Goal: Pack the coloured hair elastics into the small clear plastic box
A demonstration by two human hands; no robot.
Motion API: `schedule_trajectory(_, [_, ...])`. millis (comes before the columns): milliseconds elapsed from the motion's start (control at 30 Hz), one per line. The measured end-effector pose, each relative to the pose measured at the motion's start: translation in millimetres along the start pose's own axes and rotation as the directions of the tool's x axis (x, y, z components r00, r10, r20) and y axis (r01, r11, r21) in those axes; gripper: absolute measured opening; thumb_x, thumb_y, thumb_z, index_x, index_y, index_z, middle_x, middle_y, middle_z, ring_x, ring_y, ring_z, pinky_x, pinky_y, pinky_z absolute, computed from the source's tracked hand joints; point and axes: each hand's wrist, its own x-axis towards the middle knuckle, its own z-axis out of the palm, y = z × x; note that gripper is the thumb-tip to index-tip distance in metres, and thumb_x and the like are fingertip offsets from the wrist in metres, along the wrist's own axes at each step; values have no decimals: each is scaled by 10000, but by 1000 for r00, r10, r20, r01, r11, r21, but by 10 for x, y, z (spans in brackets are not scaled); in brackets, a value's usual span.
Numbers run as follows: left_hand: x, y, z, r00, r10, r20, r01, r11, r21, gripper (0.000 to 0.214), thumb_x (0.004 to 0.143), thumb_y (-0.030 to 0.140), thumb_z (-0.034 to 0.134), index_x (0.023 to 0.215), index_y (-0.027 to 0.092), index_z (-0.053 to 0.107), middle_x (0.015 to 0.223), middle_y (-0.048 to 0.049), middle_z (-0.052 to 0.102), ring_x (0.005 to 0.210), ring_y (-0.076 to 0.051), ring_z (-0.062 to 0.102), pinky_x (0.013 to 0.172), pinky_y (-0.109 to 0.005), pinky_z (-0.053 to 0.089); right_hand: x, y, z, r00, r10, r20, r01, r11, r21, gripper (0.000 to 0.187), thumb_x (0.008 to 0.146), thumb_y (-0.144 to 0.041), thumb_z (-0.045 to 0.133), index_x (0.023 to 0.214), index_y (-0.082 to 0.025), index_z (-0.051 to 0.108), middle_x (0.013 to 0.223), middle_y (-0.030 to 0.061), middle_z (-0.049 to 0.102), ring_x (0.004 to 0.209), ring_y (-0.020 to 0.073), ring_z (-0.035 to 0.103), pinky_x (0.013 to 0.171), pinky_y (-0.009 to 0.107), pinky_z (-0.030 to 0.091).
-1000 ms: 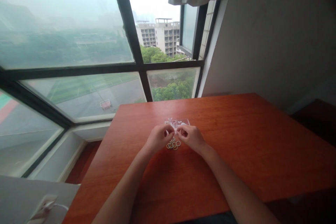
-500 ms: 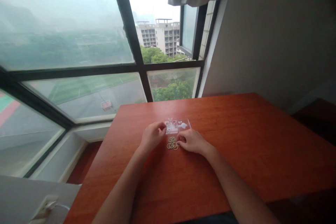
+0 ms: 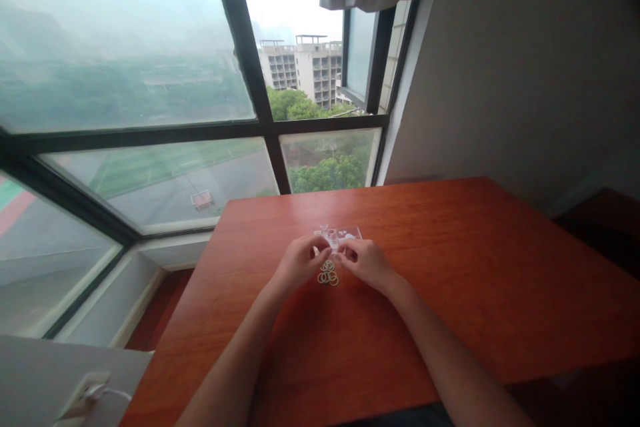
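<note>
My left hand (image 3: 303,261) and my right hand (image 3: 367,263) meet almost fingertip to fingertip above the table. On each, thumb and forefinger are pinched together; whatever lies between them is too small to make out. Just behind the fingers stands a clear plastic rack (image 3: 332,235) with small upright parts, partly covered by my hands. A flat clear piece with a white print (image 3: 349,235) extends to its right. Several pale yellowish rings (image 3: 327,276) lie in a loose cluster on the table, on the near side of my fingertips.
The reddish-brown wooden table (image 3: 480,280) reaches far to the right, with its left edge beside a low ledge. Dark-framed windows (image 3: 265,80) rise behind it. A wall socket with a white plug (image 3: 93,393) is at the lower left.
My right hand has moved from beside the rings up and left to the rack. My left hand has shifted slightly right, so the fingertips are now close together. The ring cluster lies nearly the same.
</note>
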Motion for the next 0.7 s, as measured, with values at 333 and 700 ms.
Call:
schedule_trajectory(333, [13,52,45,999,-5,40,9,997,-79,122,806,208,570,794,142,671,679,5,629,573,-82,494,559,-182,370,-2,-21,53,993,-46,-112,54,996,65,85,817,-243,610,853,-203,676,649,-26,615,591,108,535,604,212,361])
schedule_trajectory(700, [22,-257,-34,978,-118,-174,137,985,101,113,823,231,560,786,168,646,748,-5,665,625,-106,546,600,-207,396,-38,-132,105,985,113,133,-95,987,-133,118,846,-311,591,855,-235,681,755,0,675,680,138,576,578,241,304])
